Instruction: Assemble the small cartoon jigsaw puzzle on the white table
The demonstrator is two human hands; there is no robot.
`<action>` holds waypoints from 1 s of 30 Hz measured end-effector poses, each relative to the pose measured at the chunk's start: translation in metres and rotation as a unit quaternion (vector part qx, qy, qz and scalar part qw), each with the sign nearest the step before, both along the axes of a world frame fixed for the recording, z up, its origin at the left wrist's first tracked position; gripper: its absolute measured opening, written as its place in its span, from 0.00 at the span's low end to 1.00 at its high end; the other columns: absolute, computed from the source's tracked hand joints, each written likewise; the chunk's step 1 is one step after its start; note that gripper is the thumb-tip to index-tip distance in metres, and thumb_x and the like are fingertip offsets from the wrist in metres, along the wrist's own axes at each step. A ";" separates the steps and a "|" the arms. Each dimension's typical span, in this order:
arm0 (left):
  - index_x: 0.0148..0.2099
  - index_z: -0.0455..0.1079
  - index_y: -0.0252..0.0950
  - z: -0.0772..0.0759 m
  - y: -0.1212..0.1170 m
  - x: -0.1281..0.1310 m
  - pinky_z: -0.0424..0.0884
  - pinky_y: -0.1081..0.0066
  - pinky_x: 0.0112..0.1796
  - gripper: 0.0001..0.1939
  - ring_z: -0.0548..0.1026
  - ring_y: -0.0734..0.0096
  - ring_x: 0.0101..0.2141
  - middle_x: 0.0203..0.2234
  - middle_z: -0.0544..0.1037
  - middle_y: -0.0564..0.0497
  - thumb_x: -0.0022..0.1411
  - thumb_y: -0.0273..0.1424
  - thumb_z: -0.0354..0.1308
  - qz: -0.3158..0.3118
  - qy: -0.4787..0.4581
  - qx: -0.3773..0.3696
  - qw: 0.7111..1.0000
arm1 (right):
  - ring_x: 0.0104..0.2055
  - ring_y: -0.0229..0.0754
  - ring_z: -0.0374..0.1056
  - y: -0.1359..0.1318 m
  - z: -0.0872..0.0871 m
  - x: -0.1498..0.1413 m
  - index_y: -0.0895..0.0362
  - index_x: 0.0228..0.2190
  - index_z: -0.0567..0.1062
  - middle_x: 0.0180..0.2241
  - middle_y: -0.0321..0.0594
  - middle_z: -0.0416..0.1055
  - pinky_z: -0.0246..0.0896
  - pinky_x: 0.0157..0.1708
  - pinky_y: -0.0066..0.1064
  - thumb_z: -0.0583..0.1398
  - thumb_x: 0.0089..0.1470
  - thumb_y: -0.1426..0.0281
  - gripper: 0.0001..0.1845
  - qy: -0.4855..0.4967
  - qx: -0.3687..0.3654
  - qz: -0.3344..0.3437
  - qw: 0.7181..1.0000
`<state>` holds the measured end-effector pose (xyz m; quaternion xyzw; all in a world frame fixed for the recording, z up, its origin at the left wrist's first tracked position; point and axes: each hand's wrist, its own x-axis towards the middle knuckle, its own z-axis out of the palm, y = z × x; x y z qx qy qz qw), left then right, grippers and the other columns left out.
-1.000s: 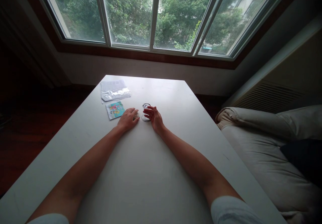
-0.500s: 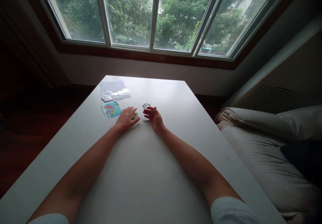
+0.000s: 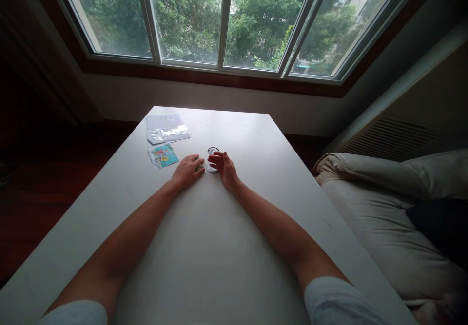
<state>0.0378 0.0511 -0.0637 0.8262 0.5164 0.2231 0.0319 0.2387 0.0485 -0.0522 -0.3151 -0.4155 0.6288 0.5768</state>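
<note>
My left hand [image 3: 187, 171] lies palm down on the white table [image 3: 212, 237], its fingers curved around a small green-and-beige patterned thing or heap [image 3: 199, 167]. Thumb and fingertips stay apart, and the hand hides most of it. Just to the right is a small clear round item with a dark rim [image 3: 212, 170]; whether it is a jar or a dish I cannot make out. My right hand [image 3: 227, 170] stands on its edge beside it, palm facing left, fingers stretched out and partly in front of it. Nothing shows in the right hand.
Left of my hands lies a blue printed card [image 3: 163, 156]. Behind it is a clear plastic sleeve with paper [image 3: 167, 129]. A window [image 3: 219, 23] rises beyond the table, and a pale sofa [image 3: 365, 218] stands along the right side.
My left hand has slid slightly right, and its fingers have curled in around the patterned thing, covering more of it. The right hand has hardly moved.
</note>
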 end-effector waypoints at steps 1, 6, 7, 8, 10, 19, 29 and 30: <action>0.60 0.71 0.44 0.001 0.000 0.000 0.61 0.53 0.63 0.21 0.66 0.54 0.61 0.60 0.70 0.44 0.67 0.42 0.54 -0.001 -0.007 0.000 1.000 | 0.48 0.47 0.77 0.000 0.000 0.000 0.53 0.44 0.76 0.44 0.45 0.80 0.71 0.46 0.39 0.56 0.58 0.41 0.30 -0.002 -0.001 -0.001 1.000; 0.53 0.73 0.42 0.005 -0.002 0.002 0.66 0.54 0.59 0.16 0.69 0.54 0.56 0.55 0.73 0.44 0.66 0.38 0.55 -0.016 -0.026 -0.002 1.000 | 0.46 0.47 0.77 0.002 -0.003 -0.002 0.54 0.43 0.76 0.43 0.44 0.80 0.71 0.45 0.38 0.57 0.58 0.42 0.29 0.000 0.007 -0.005 1.000; 0.52 0.73 0.41 0.006 -0.002 0.003 0.66 0.54 0.59 0.15 0.69 0.55 0.55 0.54 0.73 0.44 0.66 0.38 0.55 -0.016 -0.027 -0.001 0.999 | 0.45 0.46 0.77 0.002 -0.003 -0.002 0.54 0.43 0.76 0.42 0.44 0.80 0.71 0.45 0.38 0.57 0.58 0.42 0.29 0.001 0.010 -0.006 1.000; 0.52 0.73 0.41 0.007 -0.002 0.003 0.67 0.54 0.58 0.14 0.69 0.55 0.54 0.53 0.73 0.44 0.66 0.37 0.55 -0.015 -0.028 -0.001 1.000 | 0.44 0.46 0.77 0.002 -0.004 -0.003 0.54 0.43 0.76 0.42 0.44 0.80 0.71 0.44 0.38 0.57 0.59 0.43 0.28 -0.001 0.012 -0.009 1.000; 0.50 0.73 0.41 0.008 -0.001 0.003 0.68 0.55 0.56 0.13 0.70 0.55 0.52 0.51 0.73 0.44 0.66 0.36 0.54 -0.008 -0.029 0.002 1.000 | 0.42 0.45 0.77 0.001 -0.005 -0.004 0.54 0.41 0.76 0.40 0.44 0.80 0.71 0.42 0.36 0.57 0.59 0.44 0.27 -0.015 0.019 -0.024 0.999; 0.46 0.74 0.42 0.009 0.002 0.002 0.69 0.56 0.53 0.10 0.70 0.56 0.49 0.47 0.74 0.46 0.66 0.32 0.52 0.000 -0.039 0.003 0.999 | 0.35 0.40 0.70 -0.004 -0.005 0.001 0.52 0.32 0.77 0.32 0.35 0.74 0.67 0.42 0.32 0.57 0.60 0.55 0.15 -0.270 0.098 -0.157 0.945; 0.50 0.74 0.40 0.021 -0.014 0.012 0.58 0.46 0.63 0.14 0.67 0.51 0.57 0.55 0.72 0.44 0.70 0.34 0.50 -0.004 0.005 0.063 0.998 | 0.70 0.52 0.50 -0.037 -0.006 0.060 0.52 0.60 0.70 0.68 0.47 0.56 0.45 0.69 0.47 0.56 0.63 0.55 0.28 -0.609 0.218 -0.058 0.761; 0.51 0.74 0.40 0.022 -0.022 0.017 0.60 0.48 0.63 0.14 0.66 0.51 0.58 0.57 0.71 0.45 0.70 0.34 0.50 -0.023 0.010 0.057 0.998 | 0.71 0.52 0.48 -0.042 -0.007 0.066 0.52 0.62 0.68 0.69 0.47 0.54 0.42 0.70 0.47 0.56 0.63 0.54 0.30 -0.634 0.221 -0.043 0.739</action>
